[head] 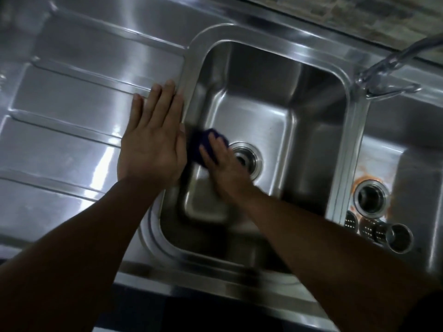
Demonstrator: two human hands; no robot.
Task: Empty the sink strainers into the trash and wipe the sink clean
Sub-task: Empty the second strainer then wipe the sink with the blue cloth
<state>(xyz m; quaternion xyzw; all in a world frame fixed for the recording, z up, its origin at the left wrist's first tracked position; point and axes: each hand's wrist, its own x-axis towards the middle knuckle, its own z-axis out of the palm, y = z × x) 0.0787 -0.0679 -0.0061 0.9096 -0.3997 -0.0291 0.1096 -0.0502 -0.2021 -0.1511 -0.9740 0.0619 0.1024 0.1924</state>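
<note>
The stainless left sink basin [275,75] fills the middle of the head view. Inside it, my right hand [223,166] presses a dark blue cloth [203,144] against the basin floor near the left wall, just left of the open drain [247,159]. My left hand [153,137] lies flat with fingers spread on the drainboard [72,111], its edge against the basin rim. The right basin [417,130] shows orange stains around its drain [371,196]. Two metal strainers [383,232] lie on their sides at that basin's near edge.
A chrome faucet [388,65] reaches in from the upper right, above the divider between the basins. A tiled wall [374,13] runs behind the sink. The counter's front edge [191,288] is near my forearms.
</note>
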